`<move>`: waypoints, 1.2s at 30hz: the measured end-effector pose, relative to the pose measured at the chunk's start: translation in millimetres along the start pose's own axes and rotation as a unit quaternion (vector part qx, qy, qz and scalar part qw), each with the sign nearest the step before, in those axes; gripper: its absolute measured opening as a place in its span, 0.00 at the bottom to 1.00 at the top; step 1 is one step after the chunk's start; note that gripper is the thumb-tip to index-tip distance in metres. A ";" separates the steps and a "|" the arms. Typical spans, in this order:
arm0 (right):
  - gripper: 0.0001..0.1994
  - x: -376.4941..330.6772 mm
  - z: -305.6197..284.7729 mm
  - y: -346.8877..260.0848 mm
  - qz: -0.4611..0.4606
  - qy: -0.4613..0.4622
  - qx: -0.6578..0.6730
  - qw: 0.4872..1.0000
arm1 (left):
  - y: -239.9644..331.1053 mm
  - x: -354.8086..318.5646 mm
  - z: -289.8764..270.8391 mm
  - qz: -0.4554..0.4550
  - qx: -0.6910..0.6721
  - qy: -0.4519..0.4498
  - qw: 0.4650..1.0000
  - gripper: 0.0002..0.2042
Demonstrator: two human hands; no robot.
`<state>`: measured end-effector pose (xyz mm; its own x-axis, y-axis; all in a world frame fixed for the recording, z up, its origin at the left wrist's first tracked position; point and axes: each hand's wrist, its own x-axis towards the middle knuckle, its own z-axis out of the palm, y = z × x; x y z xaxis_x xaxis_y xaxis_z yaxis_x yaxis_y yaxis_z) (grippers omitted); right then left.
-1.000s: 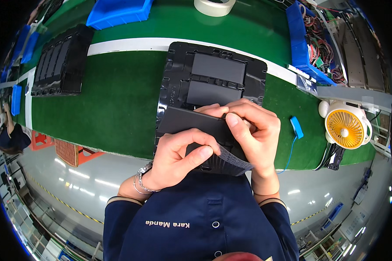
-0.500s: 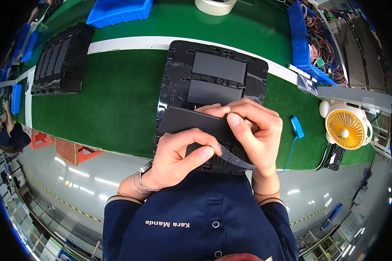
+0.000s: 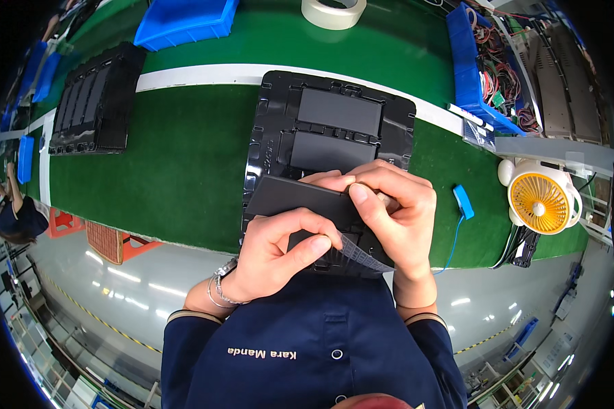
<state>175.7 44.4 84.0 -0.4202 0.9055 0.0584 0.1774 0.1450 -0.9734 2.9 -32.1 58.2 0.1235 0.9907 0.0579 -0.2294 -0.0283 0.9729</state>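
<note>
Green surface (image 3: 184, 163) is carrying a fan (image 3: 539, 202) at three o'clock; both hands (image 3: 280, 245) (image 3: 402, 211) are clasping a panel (image 3: 300, 195), partly blocking a tray (image 3: 273, 102).

we see black panel (image 3: 290, 195), glossy black tray (image 3: 269, 116), dark grey grid-patterned strip (image 3: 361, 254); our shirt (image 3: 280, 320) navy, tan-trimmed cuffs (image 3: 193, 313); green tabletop (image 3: 184, 157), white stripe (image 3: 205, 75); yellow-and-white fan (image 3: 539, 202); cream tape roll (image 3: 331, 17).

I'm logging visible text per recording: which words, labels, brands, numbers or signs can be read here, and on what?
Wording is not copied here, only placed.
Navy shirt: pale lettering on the chest, upside down in the picture, legible.
Black tray: raised marks along its left side, too blurred to read.
Gridded strip at the left hand: too fine to tell whether it bears text.
</note>
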 end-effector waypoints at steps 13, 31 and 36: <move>0.07 1.7 -22.8 38.0 0.027 0.128 -0.042 0.990 | -5.3 9.6 -2.0 -0.050 -0.038 0.027 0.998 0.06; 0.05 -6.1 -52.0 73.6 0.097 0.138 0.070 0.983 | -32.3 14.0 -9.7 -0.141 -0.141 0.086 0.976 0.08; 0.07 -5.5 -50.3 74.5 0.081 0.154 0.093 0.980 | -34.5 10.9 -11.4 -0.152 -0.160 0.082 0.972 0.10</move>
<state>236.0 70.3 22.3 -0.1063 0.9923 -0.0638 0.0426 -0.0595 -0.9973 1.2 -18.8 22.7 0.0829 0.9552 -0.2840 -0.4987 0.2865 0.8181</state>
